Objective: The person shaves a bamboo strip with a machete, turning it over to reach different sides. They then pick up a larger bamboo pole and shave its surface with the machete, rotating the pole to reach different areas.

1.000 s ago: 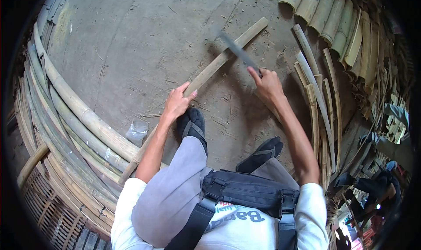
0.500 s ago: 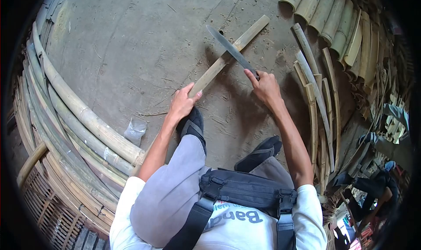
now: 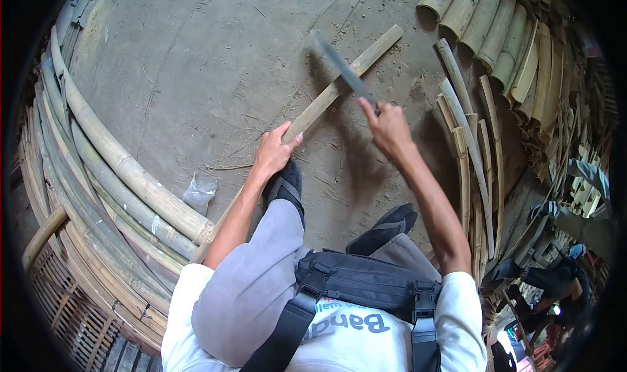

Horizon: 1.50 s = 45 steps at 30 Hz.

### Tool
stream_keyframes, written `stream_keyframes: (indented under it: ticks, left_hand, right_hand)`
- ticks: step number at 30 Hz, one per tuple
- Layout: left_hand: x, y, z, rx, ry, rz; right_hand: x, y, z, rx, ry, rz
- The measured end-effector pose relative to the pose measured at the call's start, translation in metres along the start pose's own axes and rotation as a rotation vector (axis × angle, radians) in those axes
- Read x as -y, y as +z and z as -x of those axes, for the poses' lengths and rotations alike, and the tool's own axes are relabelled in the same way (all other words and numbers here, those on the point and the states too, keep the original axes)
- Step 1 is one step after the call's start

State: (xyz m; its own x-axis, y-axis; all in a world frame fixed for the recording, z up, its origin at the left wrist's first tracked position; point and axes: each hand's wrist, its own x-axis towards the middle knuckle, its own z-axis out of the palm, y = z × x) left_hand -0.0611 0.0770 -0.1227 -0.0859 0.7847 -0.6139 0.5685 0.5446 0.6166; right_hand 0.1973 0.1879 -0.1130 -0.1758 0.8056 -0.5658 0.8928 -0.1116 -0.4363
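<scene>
My left hand is wrapped round the near part of a long bamboo strip, just above my left foot. The strip slants away to the upper right, and its near end runs back under my forearm. My right hand grips a long-bladed knife by its handle, with the thumb laid forward toward the blade. The blade, slightly blurred, crosses the strip near a pale node; whether it touches cannot be made out. Most of the handle is hidden in my fingers.
Long bamboo poles lie along the left, near a woven slatted panel. A clear plastic bag is on the floor. Split bamboo strips and thick half-round bamboo pieces lie at right. Another person is at far right.
My right hand and the knife have shifted slightly to the left, and the blade is now blurred. The left hand and the bamboo strip stay nearly in place.
</scene>
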Motion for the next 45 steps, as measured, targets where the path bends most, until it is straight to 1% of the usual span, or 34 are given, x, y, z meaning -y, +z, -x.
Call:
stream_keyframes:
  ticks: [1, 2, 3, 5, 6, 9, 10, 11, 13, 15, 16, 17, 19, 20, 22, 23, 25, 26, 29, 31, 33, 34, 35, 36, 37, 38, 39, 41, 42, 43, 45]
  left_hand:
    - [-0.001, -0.001, -0.002, -0.003, 0.0, -0.016]
    - [-0.001, -0.001, -0.004, -0.005, 0.001, -0.015]
    - [-0.002, 0.0, -0.003, -0.007, -0.005, -0.025]
    - [0.001, 0.002, 0.001, -0.003, -0.023, -0.039]
    - [0.0, 0.002, -0.001, -0.028, -0.019, -0.052]
    - [-0.001, 0.002, 0.003, -0.047, -0.012, -0.055]
    - [-0.002, 0.002, 0.002, -0.041, -0.009, -0.051]
    - [-0.002, 0.003, 0.002, -0.039, -0.012, -0.049]
    - [-0.004, 0.003, 0.006, -0.047, 0.008, -0.018]
    - [-0.004, 0.004, 0.008, -0.068, 0.004, -0.048]
    - [-0.004, 0.003, 0.006, -0.082, 0.014, -0.078]
    - [-0.004, 0.001, 0.004, -0.084, 0.016, -0.077]
    - [-0.001, -0.002, 0.0, 0.029, 0.011, 0.083]
    - [0.001, -0.008, -0.006, 0.027, 0.015, 0.09]
    - [0.005, -0.019, -0.022, 0.328, 0.109, 0.17]
    - [0.005, -0.018, -0.033, 0.33, 0.103, 0.179]
    - [0.002, -0.015, -0.054, 0.457, 0.176, 0.411]
    - [-0.001, -0.009, -0.056, 0.457, 0.176, 0.415]
    - [-0.028, 0.008, -0.064, 0.642, -0.018, 0.689]
    - [-0.034, 0.012, -0.057, 0.657, 0.02, 0.657]
    - [-0.036, 0.018, -0.043, 0.466, -0.006, 0.448]
    - [-0.033, 0.016, -0.037, 0.574, -0.041, 0.572]
    - [-0.03, 0.015, -0.026, 0.586, -0.046, 0.572]
    - [-0.033, 0.009, -0.011, 0.612, -0.111, 0.643]
    - [-0.037, 0.005, 0.006, 0.638, -0.181, 0.714]
    - [-0.043, 0.003, 0.021, 0.645, -0.181, 0.77]
    - [-0.044, 0.003, 0.029, 0.653, -0.195, 0.77]
    - [-0.04, 0.001, 0.041, 0.652, -0.254, 0.814]
    - [-0.031, 0.004, 0.038, 0.713, -0.307, 0.861]
    - [-0.025, 0.005, 0.039, 0.713, -0.31, 0.858]
    - [-0.017, 0.004, 0.048, 0.744, -0.396, 0.851]
  right_hand:
    - [0.002, 0.007, 0.005, -0.02, -0.027, -0.014]
    - [0.001, 0.012, 0.01, -0.091, -0.17, 0.183]
    - [0.001, 0.004, 0.003, -0.085, -0.17, 0.182]
    - [0.003, -0.02, -0.014, -0.008, 0.02, 0.014]
    - [0.004, -0.02, -0.014, -0.043, 0.005, 0.052]
    - [0.009, -0.003, 0.0, -0.048, -0.022, 0.04]
    - [0.006, 0.002, 0.001, -0.064, -0.132, 0.209]
    - [-0.002, 0.001, -0.006, -0.061, -0.131, 0.21]
    - [-0.024, -0.007, -0.03, -0.191, 0.009, -0.052]
    - [-0.026, -0.027, -0.043, -0.215, 0.079, -0.038]
    - [-0.024, -0.026, -0.033, -0.222, 0.007, 0.025]
    - [-0.02, -0.021, -0.022, -0.225, 0.005, 0.026]
    - [-0.012, -0.009, 0.002, -0.08, -0.113, 0.115]
    - [-0.01, -0.009, 0.007, -0.083, -0.115, 0.122]
    - [-0.009, -0.007, 0.014, 0.013, -0.022, -0.071]
    - [-0.009, -0.006, 0.017, 0.022, -0.019, -0.064]
    - [-0.01, -0.007, 0.023, 0.066, -0.002, -0.063]
    - [-0.011, -0.006, 0.024, 0.068, -0.002, -0.059]
    - [-0.014, -0.005, 0.027, 0.052, -0.016, -0.053]
    - [-0.011, -0.004, 0.032, 0.004, -0.05, 0.025]
    - [-0.009, -0.005, 0.038, 0.024, -0.05, 0.035]
    - [-0.007, -0.005, 0.042, 0.029, -0.089, 0.049]
    - [-0.005, -0.004, 0.047, 0.038, -0.127, 0.062]
    - [-0.003, -0.004, 0.053, 0.012, -0.159, 0.066]
    - [-0.002, -0.005, 0.058, 0.02, -0.146, 0.062]
    - [-0.001, -0.007, 0.063, 0.005, -0.177, 0.033]
    - [-0.001, -0.006, 0.067, -0.009, -0.21, 0.003]
    - [0.002, -0.002, 0.068, 0.052, -0.161, -0.002]
    - [0.002, 0.001, 0.069, 0.101, -0.125, 0.001]
    - [0.0, 0.006, 0.069, 0.103, -0.124, -0.002]
    - [-0.005, 0.023, 0.07, 0.146, -0.202, 0.06]
